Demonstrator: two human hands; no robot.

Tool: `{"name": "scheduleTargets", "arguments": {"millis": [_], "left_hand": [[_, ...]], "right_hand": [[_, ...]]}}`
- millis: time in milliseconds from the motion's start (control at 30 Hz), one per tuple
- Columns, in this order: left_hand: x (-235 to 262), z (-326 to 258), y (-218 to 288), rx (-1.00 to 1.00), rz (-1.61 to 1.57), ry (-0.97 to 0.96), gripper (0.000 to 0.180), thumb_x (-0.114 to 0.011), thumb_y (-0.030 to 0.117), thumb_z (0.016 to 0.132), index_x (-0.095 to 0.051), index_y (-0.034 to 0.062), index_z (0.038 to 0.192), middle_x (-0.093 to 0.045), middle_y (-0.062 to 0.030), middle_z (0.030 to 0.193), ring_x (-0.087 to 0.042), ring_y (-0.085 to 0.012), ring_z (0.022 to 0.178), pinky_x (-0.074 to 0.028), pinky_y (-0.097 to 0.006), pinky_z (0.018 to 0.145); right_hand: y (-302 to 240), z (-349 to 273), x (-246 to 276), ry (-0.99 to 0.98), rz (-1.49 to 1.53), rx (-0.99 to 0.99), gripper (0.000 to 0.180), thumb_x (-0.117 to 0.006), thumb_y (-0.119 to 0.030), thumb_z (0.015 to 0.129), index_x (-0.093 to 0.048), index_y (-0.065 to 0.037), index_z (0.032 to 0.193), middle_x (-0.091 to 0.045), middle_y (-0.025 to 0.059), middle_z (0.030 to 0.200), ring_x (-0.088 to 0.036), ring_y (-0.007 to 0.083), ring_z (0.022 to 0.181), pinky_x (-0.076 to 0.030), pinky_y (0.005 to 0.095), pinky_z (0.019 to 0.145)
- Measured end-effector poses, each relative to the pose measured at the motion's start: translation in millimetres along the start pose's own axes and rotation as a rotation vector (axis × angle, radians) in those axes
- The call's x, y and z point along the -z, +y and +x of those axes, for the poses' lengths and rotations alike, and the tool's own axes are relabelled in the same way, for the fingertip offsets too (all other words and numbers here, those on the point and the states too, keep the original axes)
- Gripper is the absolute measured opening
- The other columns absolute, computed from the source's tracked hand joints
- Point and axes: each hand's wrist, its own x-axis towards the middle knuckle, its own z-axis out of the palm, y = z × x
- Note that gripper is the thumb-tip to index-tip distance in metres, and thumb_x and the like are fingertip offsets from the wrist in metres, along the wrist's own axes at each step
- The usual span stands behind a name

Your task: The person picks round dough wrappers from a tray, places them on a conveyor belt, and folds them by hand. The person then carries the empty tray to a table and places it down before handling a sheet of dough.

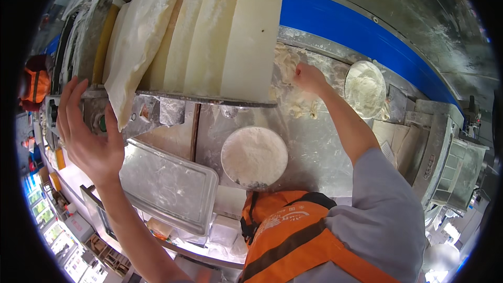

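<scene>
**Floured hands at a dough sheeter**

Nearest the camera, an orange apron [293,241] over a grey sleeve [382,204] fills the lower edge and hides the front of the steel worktable [314,147]. Just beyond it, near the table's front edge, sits a round bowl of flour [254,156], its white heap rough and crumbly. To its left a clear, flour-dusted plastic tray [167,183] lies tilted over the table's front-left corner; what lies under it is hard to make out.

The left hand [86,133] is raised off the table's left side, palm up and fingers spread apart, holding nothing, just short of the hanging edge of a pale dough sheet [137,47]. That sheet and the smooth, cream-white bands beside it run up the sloping conveyor [230,36] and are cut off at the top of the view.

The right hand [308,77] reaches to the table's back edge, fingers curled together on a ragged lump of dough scraps [293,91]; whether it truly grips them cannot be told. A second flour bowl [365,89] stands near the back-right corner, before a blue belt [356,31].
</scene>
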Motion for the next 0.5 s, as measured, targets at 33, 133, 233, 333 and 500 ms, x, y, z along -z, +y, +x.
{"name": "scheduleTargets", "arguments": {"millis": [33, 133, 233, 333, 500], "left_hand": [[0, -1, 0, 0.002, 0.004, 0.002, 0.054, -0.067, 0.012, 0.072, -0.061, 0.009, 0.126, -0.059, -0.0108, 0.137, -0.056, -0.0349, 0.125, -0.047, -0.044, 0.103], [1, -1, 1, 0.012, 0.006, -0.005, 0.053, -0.068, 0.013, 0.074, -0.061, 0.009, 0.126, -0.06, -0.0107, 0.136, -0.056, -0.0351, 0.125, -0.046, -0.044, 0.104], [2, -3, 1, 0.025, 0.013, -0.022, 0.052, -0.069, 0.013, 0.075, -0.061, 0.009, 0.126, -0.06, -0.0107, 0.136, -0.056, -0.0352, 0.125, -0.046, -0.044, 0.104], [3, 2, 3, 0.015, 0.016, -0.025, 0.051, -0.07, 0.014, 0.076, -0.061, 0.0088, 0.126, -0.06, -0.0107, 0.136, -0.056, -0.0353, 0.125, -0.046, -0.045, 0.104], [2, 1, 2, 0.021, 0.024, -0.023, 0.05, -0.07, 0.015, 0.077, -0.062, 0.0088, 0.126, -0.06, -0.0105, 0.136, -0.056, -0.0352, 0.124, -0.046, -0.045, 0.104]], "right_hand": [[-10, -1, -2, 0.071, -0.06, 0.072, 0.013, -0.063, -0.02, 0.083, -0.064, -0.008, 0.088, -0.066, 0.0137, 0.083, -0.064, 0.034, 0.084, -0.051, 0.0466, 0.072], [-38, 16, -21, 0.25, -0.124, 0.319, 0.018, -0.067, -0.023, 0.084, -0.066, -0.01, 0.097, -0.067, 0.0131, 0.096, -0.064, 0.0336, 0.098, -0.052, 0.0473, 0.08], [-99, 34, -31, 0.266, 0.229, 0.38, 0.023, -0.067, -0.023, 0.086, -0.067, -0.013, 0.106, -0.068, 0.0107, 0.099, -0.064, 0.0335, 0.101, -0.053, 0.0465, 0.082], [-119, 58, -53, 0.232, 0.179, 0.37, 0.022, -0.067, -0.023, 0.086, -0.068, -0.015, 0.107, -0.067, 0.0093, 0.102, -0.063, 0.034, 0.102, -0.053, 0.0463, 0.081], [-113, 60, -69, 0.131, 0.065, 0.408, 0.014, -0.067, -0.022, 0.085, -0.068, -0.015, 0.098, -0.067, 0.0092, 0.099, -0.064, 0.0352, 0.096, -0.053, 0.0473, 0.076]]}}
